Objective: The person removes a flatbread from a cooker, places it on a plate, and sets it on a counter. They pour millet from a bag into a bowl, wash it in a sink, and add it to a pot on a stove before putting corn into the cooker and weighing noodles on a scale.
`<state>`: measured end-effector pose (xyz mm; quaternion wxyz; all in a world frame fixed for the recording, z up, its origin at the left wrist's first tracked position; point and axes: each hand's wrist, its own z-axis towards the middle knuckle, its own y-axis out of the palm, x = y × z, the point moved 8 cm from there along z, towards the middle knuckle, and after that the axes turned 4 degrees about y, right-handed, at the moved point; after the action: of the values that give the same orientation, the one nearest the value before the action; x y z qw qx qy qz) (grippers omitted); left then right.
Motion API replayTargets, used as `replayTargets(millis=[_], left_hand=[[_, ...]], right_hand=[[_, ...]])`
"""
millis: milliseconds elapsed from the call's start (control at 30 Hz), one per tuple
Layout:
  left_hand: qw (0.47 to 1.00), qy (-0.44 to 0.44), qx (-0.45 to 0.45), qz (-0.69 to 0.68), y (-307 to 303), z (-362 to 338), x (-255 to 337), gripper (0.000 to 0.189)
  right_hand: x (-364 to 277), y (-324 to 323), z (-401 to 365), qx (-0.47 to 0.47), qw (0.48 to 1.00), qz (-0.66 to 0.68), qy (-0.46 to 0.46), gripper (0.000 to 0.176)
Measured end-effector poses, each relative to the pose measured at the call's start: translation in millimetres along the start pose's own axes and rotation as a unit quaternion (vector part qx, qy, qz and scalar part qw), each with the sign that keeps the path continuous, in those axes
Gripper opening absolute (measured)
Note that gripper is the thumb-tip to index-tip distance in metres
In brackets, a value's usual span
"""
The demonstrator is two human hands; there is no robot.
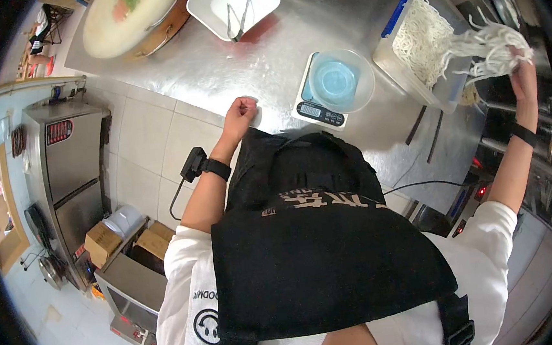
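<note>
My right hand (523, 67), at the far right, is closed around a bunch of white noodles (490, 48). Strands hang and trail from it toward a clear plastic tub (403, 79) with a blue clip, where more noodles lie in a heap. My left hand (241, 113) rests by the table's front edge with its fingers curled in, and I see nothing in it. Between the hands a digital scale (319, 113) carries a clear round bowl (337, 80) that looks bluish inside and holds no noodles.
On the steel table (171, 70) stand a white tray (208, 9) with metal tongs (238, 25) and a large round pan (122, 29) at far left. Chopsticks (417, 126) lie near the tub. A black cable (429, 184) runs along the front; a steel cabinet (70, 156) stands left.
</note>
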<state>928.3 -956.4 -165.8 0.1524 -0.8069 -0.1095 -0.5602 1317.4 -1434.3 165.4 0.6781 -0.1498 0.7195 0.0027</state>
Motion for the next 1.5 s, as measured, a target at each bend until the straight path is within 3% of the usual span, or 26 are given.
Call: replayTargets(millis=[200, 400, 600, 667, 733, 767, 1000, 1200, 1333, 1500], left_hand=[[1.000, 0.025, -0.008, -0.013, 1, 0, 1, 0.019], [1.000, 0.001, -0.009, -0.016, 1, 0, 3, 0.021], [0.999, 0.008, -0.022, -0.045, 1, 1, -4, 0.021], [0.999, 0.003, -0.027, -0.043, 1, 0, -3, 0.021], [0.998, 0.018, -0.036, -0.055, 1, 2, -6, 0.021], [0.998, -0.004, -0.029, -0.058, 1, 0, -5, 0.021], [0.999, -0.001, -0.030, -0.028, 0, -1, 1, 0.020], [0.999, 0.017, -0.027, -0.039, 0, 2, -5, 0.021], [0.999, 0.020, -0.037, -0.009, 2, 1, 1, 0.014], [0.998, 0.029, -0.050, -0.030, 1, 1, -3, 0.015]], right_hand=[[-41, -19, -5, 0.081, 0.995, 0.048, -0.018, 0.030], [-66, -27, 3, 0.091, 0.992, 0.081, -0.042, 0.028], [-86, 8, -11, 0.090, 0.992, 0.055, -0.075, 0.026], [-93, 17, -17, 0.112, 0.986, 0.098, -0.081, 0.024], [-102, 38, -39, 0.200, 0.971, 0.106, -0.070, 0.024], [-104, 34, -38, 0.190, 0.978, 0.054, -0.072, 0.025], [-119, 31, -45, 0.226, 0.966, 0.065, -0.106, 0.027], [-130, 25, -52, 0.197, 0.970, 0.072, -0.123, 0.028], [-144, 61, -81, 0.192, 0.966, 0.132, -0.116, 0.028], [-126, 103, -95, 0.085, 0.981, 0.145, -0.096, 0.038]])
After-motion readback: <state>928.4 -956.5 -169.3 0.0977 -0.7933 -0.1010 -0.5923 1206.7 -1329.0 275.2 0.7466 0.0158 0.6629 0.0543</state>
